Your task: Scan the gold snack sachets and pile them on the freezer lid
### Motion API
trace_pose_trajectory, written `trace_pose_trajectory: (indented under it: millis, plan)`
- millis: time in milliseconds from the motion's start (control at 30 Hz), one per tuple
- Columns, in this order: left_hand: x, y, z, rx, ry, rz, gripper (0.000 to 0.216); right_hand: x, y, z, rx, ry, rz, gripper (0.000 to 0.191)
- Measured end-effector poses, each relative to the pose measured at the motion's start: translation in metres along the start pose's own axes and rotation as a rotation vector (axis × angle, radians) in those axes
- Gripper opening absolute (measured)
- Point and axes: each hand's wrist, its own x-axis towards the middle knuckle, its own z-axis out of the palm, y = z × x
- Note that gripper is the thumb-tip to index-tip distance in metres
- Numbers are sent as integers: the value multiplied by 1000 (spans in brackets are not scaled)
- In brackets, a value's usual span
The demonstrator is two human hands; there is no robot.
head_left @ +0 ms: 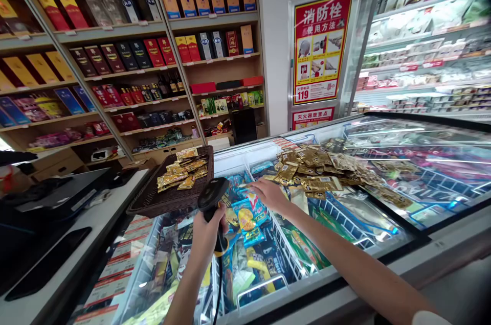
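My left hand (209, 230) is closed around the handle of a black barcode scanner (212, 198), held upright over the glass top of a chest freezer (345, 258). My right hand (268, 193) reaches forward, fingers stretched flat on the glass at the near edge of a pile of small gold packets (330, 169). A dark woven basket (153, 202) holding several of the same gold packets (184, 171) sits tilted at the freezer's left end, just left of the scanner.
A counter with a black monitor and keyboard (46, 223) lies to the left. Shelves of boxed bottles (126, 54) fill the back wall. A red fire-hydrant notice (321, 46) hangs beside a chilled display case (425, 44) on the right. Wrapped ice creams lie under the glass.
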Motion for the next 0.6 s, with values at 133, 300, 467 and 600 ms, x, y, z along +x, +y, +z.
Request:
trace_pose_trajectory:
  millis: [133, 300, 467, 600]
  plan:
    - [2, -2, -1, 18, -23, -33, 29, -7, 3, 16, -152, -153, 5, 30]
    - [3, 2, -3, 24, -17, -42, 31, -2, 13, 2, 34, -146, 227, 11]
    - [1, 12, -8, 3, -24, -57, 34, 5, 13, -12, 462, 150, 527, 47]
    - [-2, 13, -11, 18, -48, -35, 37, 12, 2, -7, 907, 178, 623, 47]
